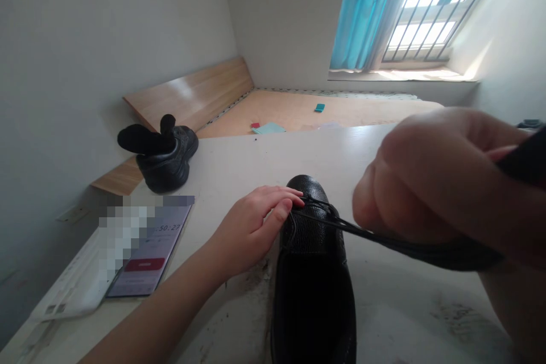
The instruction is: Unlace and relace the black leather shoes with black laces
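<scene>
A black leather lace-up shoe (315, 267) stands on the white tabletop, toe pointing away from me. At the left side of its lacing, my left hand (260, 222) has thumb and fingers closed on the shoe. Whether a lace is also between those fingertips is hidden. Close to the camera on the right, my right hand (435, 176) is closed in a fist around the black shoelace (362, 232). The lace runs taut from the top of the shoe to this hand, with a dark strip trailing behind it.
Another black shoe (164, 162) with something black stuffed in its opening stands at the table's back left. A phone (149, 261) with a lit screen lies beside a white packet (81, 278). Beyond the white table (226, 165) is a wooden bed board (294, 107) with small items.
</scene>
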A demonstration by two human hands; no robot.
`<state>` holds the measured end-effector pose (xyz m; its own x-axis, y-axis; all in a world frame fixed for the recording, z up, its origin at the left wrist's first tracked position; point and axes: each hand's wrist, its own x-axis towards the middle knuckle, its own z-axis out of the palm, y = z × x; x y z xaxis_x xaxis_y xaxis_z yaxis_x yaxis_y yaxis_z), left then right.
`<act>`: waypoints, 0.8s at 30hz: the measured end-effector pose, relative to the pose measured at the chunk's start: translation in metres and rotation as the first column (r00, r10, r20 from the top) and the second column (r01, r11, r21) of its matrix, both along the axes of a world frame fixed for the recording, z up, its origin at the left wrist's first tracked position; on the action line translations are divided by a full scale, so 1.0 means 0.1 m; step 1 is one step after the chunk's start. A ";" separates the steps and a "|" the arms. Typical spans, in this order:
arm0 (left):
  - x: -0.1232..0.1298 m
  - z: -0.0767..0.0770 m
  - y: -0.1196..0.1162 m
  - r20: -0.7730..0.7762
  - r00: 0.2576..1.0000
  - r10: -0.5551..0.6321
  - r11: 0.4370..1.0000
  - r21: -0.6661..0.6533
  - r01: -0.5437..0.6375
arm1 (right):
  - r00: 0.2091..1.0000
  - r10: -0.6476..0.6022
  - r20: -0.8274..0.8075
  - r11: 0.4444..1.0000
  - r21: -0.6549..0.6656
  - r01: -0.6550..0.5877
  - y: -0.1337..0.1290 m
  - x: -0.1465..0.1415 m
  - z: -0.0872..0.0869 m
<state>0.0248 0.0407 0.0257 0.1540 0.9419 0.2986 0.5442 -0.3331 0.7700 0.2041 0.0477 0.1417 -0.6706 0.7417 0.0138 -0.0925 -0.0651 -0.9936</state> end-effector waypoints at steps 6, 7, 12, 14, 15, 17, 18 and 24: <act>-0.02 -0.04 0.02 0.049 0.998 0.035 0.999 0.020 -0.036 | 0.884 0.431 0.182 0.881 0.124 -0.456 0.58 0.25 -0.10; -0.03 -0.04 0.03 0.100 0.994 0.049 0.999 0.009 -0.050 | 0.895 0.405 0.189 0.892 0.135 -0.432 0.65 0.26 -0.12; -0.07 -0.05 0.08 0.324 0.936 0.139 0.982 -0.167 -0.088 | 0.904 0.380 0.195 0.892 0.181 -0.414 0.78 0.23 -0.22; -0.09 -0.05 0.09 0.255 0.953 0.166 0.978 -0.167 -0.125 | 0.893 0.388 0.227 0.883 0.185 -0.431 0.79 0.23 -0.23; -0.10 -0.05 0.09 0.191 0.968 0.162 0.980 -0.145 -0.136 | 0.886 0.395 0.241 0.878 0.185 -0.442 0.79 0.23 -0.23; -0.10 -0.06 0.09 0.060 0.992 0.113 0.990 -0.096 -0.107 | 0.881 0.398 0.256 0.872 0.192 -0.449 0.78 0.23 -0.23; -0.10 -0.06 0.09 0.012 0.997 0.074 0.994 -0.077 -0.073 | 0.880 0.397 0.262 0.870 0.199 -0.451 0.78 0.23 -0.23; -0.05 -0.10 0.09 0.003 0.999 -0.052 0.997 -0.058 0.052 | 0.862 0.382 0.334 0.844 0.254 -0.472 0.76 0.17 -0.26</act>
<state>0.0197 0.0500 0.0155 0.2025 0.9484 0.2438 0.5265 -0.3154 0.7895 0.2209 0.1232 0.1159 -0.9308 0.3648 -0.0233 0.1351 0.2841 -0.9492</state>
